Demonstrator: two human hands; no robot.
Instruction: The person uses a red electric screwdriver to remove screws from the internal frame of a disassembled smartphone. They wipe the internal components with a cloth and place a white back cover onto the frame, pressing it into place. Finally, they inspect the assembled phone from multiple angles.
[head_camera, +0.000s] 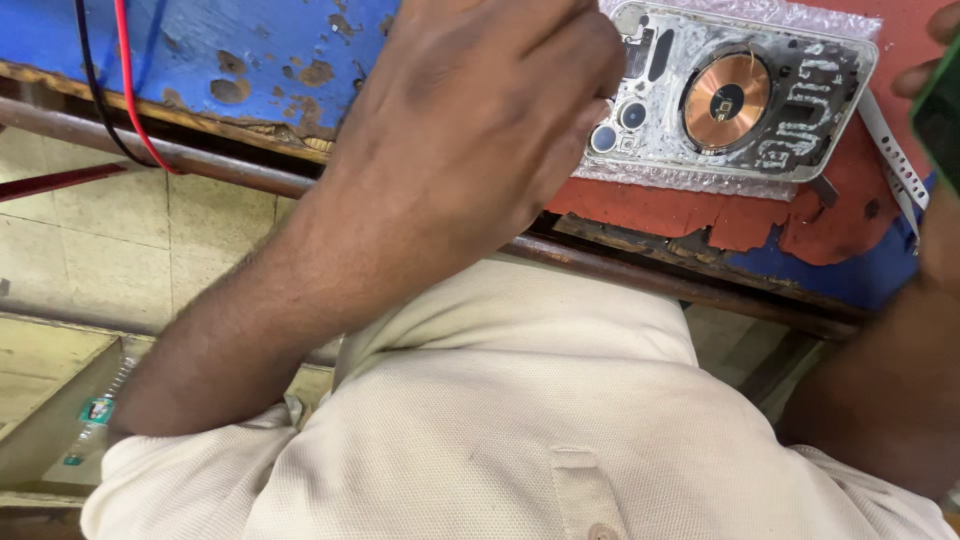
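Your left hand (480, 110) was closed in a loose fist over the camera end of the phone back housing (735, 95); what its grip held, I couldn't tell. Your right hand (940, 120) pinched a dark green-edged piece (942, 112). A slip there could have nicked the copper coil (727, 98). The housing lay scraped and residue-smeared on bubble wrap (640, 175) on the bench (250, 50).

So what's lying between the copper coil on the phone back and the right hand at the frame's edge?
In the head view, the housing's adhesive-streaked right end and a perforated white strip lie between the copper coil and the right hand.
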